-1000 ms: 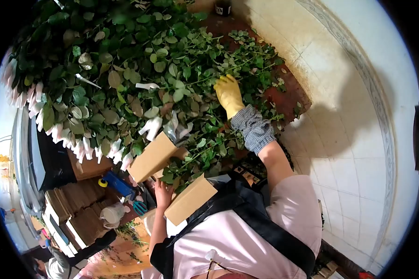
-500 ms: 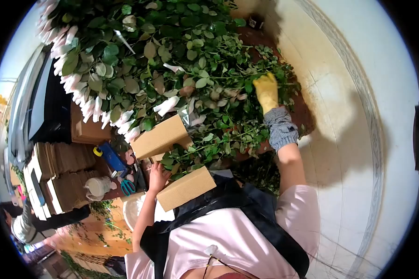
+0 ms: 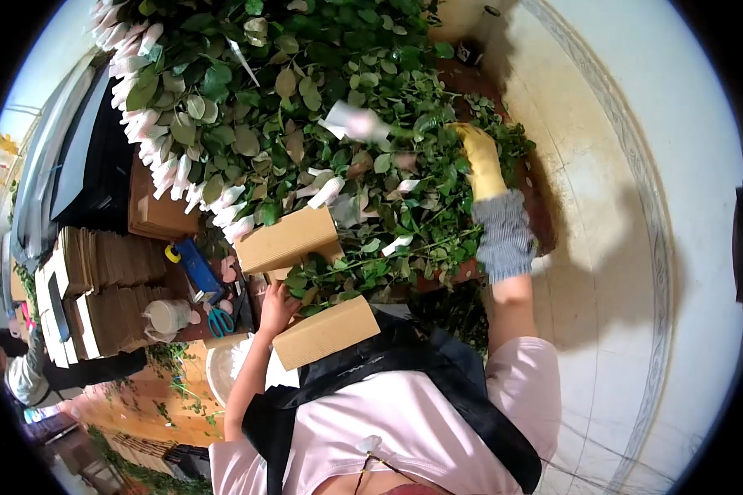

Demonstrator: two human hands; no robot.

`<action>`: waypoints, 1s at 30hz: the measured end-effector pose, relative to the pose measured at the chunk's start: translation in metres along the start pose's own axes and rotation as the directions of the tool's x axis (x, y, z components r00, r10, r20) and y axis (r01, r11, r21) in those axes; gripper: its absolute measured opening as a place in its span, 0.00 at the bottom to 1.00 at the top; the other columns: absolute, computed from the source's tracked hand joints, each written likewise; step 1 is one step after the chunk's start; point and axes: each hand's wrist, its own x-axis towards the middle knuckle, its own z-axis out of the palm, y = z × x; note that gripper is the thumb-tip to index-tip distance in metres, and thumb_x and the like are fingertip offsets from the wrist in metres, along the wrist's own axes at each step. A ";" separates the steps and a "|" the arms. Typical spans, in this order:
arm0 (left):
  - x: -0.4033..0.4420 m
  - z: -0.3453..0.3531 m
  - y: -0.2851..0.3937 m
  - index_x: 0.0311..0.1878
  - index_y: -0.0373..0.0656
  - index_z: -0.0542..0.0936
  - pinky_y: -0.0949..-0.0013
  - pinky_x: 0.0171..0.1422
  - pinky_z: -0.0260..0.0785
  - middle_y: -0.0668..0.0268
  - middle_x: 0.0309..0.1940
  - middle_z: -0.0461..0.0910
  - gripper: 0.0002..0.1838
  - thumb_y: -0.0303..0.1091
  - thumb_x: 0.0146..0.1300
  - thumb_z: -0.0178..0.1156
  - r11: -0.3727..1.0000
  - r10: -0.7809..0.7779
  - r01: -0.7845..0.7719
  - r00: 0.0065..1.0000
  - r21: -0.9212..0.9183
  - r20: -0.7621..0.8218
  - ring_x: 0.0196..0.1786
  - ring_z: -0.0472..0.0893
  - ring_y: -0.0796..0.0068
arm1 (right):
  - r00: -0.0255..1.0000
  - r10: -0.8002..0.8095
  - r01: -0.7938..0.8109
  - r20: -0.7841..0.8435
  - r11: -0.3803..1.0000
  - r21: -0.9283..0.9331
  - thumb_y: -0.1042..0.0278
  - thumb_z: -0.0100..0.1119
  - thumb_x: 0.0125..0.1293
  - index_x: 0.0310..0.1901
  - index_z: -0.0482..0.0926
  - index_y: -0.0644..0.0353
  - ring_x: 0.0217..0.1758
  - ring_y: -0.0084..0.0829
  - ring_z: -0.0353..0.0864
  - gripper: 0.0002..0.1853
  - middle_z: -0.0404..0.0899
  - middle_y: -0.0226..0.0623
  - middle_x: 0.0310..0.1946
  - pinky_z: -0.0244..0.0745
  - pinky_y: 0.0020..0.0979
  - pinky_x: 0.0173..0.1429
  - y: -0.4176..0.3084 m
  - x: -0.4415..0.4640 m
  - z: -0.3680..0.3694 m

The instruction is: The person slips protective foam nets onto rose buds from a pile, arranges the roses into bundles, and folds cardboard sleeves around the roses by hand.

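Note:
My right hand (image 3: 480, 161), in a yellow glove with a grey knitted cuff, is closed on the stem end of a rose among the leaves. A pale, sleeved rose bud (image 3: 359, 124), smeared by motion, lies left of it, apparently on that stem. My bare left hand (image 3: 279, 309) rests low between two upturned sides of corrugated cardboard (image 3: 326, 330), beside leafy stems. Its fingers are stretched out, with the tips partly hidden. Many leafy roses (image 3: 248, 140) are heaped ahead, their pale buds in a row at the left.
To the left are stacked cardboard sheets (image 3: 120, 318), turquoise-handled scissors (image 3: 220, 322), a blue tape dispenser (image 3: 196, 268) and a white cup (image 3: 167, 318). A tiled wall (image 3: 586, 223) stands at the right. Another person's sleeve (image 3: 26, 371) shows at the far left.
My right hand stays at the stem ends while a rose bud has swung up into view, blurred. The view has shifted slightly. My left hand remains by the cardboard.

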 end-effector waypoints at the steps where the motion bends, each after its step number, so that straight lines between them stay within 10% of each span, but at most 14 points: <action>1: -0.001 0.001 0.000 0.47 0.32 0.76 0.49 0.57 0.70 0.49 0.47 0.73 0.24 0.31 0.49 0.72 0.998 0.058 -0.058 0.997 -0.001 -0.049 0.52 0.73 0.43 | 0.997 -0.063 0.063 -0.033 0.998 0.002 0.55 0.59 0.71 0.49 0.85 0.61 0.42 0.26 0.80 0.18 0.84 0.35 0.49 0.77 0.29 0.45 -0.024 -0.023 0.013; 3: -0.005 0.006 -0.004 0.51 0.31 0.75 0.49 0.58 0.69 0.48 0.50 0.72 0.26 0.30 0.50 0.72 0.999 0.015 -0.017 0.999 -0.032 -0.051 0.54 0.72 0.41 | 0.974 0.036 -0.066 -0.224 0.990 -0.128 0.61 0.60 0.70 0.54 0.83 0.56 0.39 0.29 0.82 0.15 0.84 0.35 0.49 0.80 0.31 0.41 -0.088 -0.088 0.038; 4: -0.005 0.010 -0.009 0.52 0.31 0.75 0.49 0.59 0.69 0.47 0.51 0.72 0.26 0.30 0.50 0.72 0.998 0.038 -0.041 0.997 -0.043 -0.069 0.55 0.72 0.41 | 0.874 -0.455 0.445 0.171 0.607 -0.659 0.70 0.63 0.62 0.57 0.81 0.51 0.37 0.32 0.83 0.19 0.84 0.35 0.46 0.81 0.33 0.40 -0.083 -0.086 0.028; 5: -0.005 0.009 -0.007 0.53 0.31 0.74 0.49 0.60 0.69 0.46 0.52 0.72 0.28 0.30 0.50 0.72 0.997 0.025 -0.028 0.998 -0.065 -0.055 0.56 0.72 0.40 | 0.417 -0.761 0.575 0.497 -0.203 -0.793 0.79 0.65 0.55 0.60 0.79 0.47 0.35 0.34 0.84 0.28 0.84 0.35 0.42 0.82 0.35 0.39 -0.091 -0.093 0.028; 6: -0.004 0.007 -0.005 0.53 0.30 0.74 0.49 0.60 0.69 0.46 0.53 0.71 0.27 0.30 0.50 0.71 0.998 0.037 -0.040 0.998 -0.041 -0.056 0.56 0.72 0.40 | 0.383 -0.758 0.585 0.529 -0.244 -0.773 0.84 0.70 0.46 0.60 0.78 0.43 0.34 0.35 0.85 0.37 0.84 0.34 0.36 0.82 0.35 0.41 -0.100 -0.109 0.027; 10: -0.006 0.006 -0.006 0.57 0.32 0.72 0.49 0.60 0.69 0.46 0.51 0.73 0.35 0.35 0.46 0.74 0.992 0.064 -0.075 0.992 -0.102 -0.111 0.56 0.72 0.40 | 0.288 -0.568 0.957 0.771 0.201 -0.209 0.73 0.58 0.66 0.56 0.81 0.43 0.23 0.32 0.79 0.18 0.79 0.31 0.21 0.77 0.33 0.30 -0.095 -0.156 0.062; 14: -0.005 0.012 -0.007 0.56 0.33 0.72 0.49 0.58 0.69 0.46 0.50 0.75 0.32 0.36 0.50 0.72 0.997 0.027 -0.040 0.985 -0.070 -0.172 0.53 0.74 0.40 | 0.597 -0.252 0.794 0.762 0.051 -0.606 0.61 0.57 0.72 0.39 0.87 0.53 0.24 0.36 0.80 0.10 0.82 0.36 0.24 0.73 0.35 0.26 0.018 -0.196 0.103; 20: -0.005 -0.004 0.010 0.57 0.36 0.76 0.54 0.56 0.74 0.53 0.47 0.79 0.29 0.32 0.51 0.72 0.987 -0.025 0.011 0.996 -0.158 -0.090 0.51 0.78 0.48 | 0.782 -0.232 0.585 0.578 -0.044 -0.810 0.54 0.54 0.72 0.18 0.80 0.53 0.23 0.37 0.78 0.24 0.77 0.35 0.16 0.70 0.39 0.29 0.170 -0.210 0.117; 26: 0.000 -0.017 0.022 0.48 0.39 0.82 0.51 0.64 0.64 0.54 0.58 0.72 0.25 0.40 0.46 0.73 0.949 0.106 -0.086 0.993 0.303 -0.051 0.60 0.70 0.50 | 0.815 0.095 0.580 0.572 -0.125 -0.805 0.66 0.55 0.66 0.34 0.86 0.50 0.27 0.38 0.80 0.09 0.80 0.37 0.22 0.72 0.41 0.33 0.168 -0.211 0.121; 30: 0.003 -0.013 0.013 0.51 0.40 0.80 0.48 0.68 0.61 0.50 0.63 0.69 0.27 0.38 0.46 0.73 0.913 0.220 -0.179 0.973 0.366 -0.073 0.63 0.68 0.46 | 0.735 -0.002 0.666 0.678 0.188 -0.722 0.68 0.57 0.67 0.56 0.83 0.48 0.36 0.46 0.80 0.17 0.82 0.44 0.31 0.75 0.46 0.43 0.190 -0.193 0.097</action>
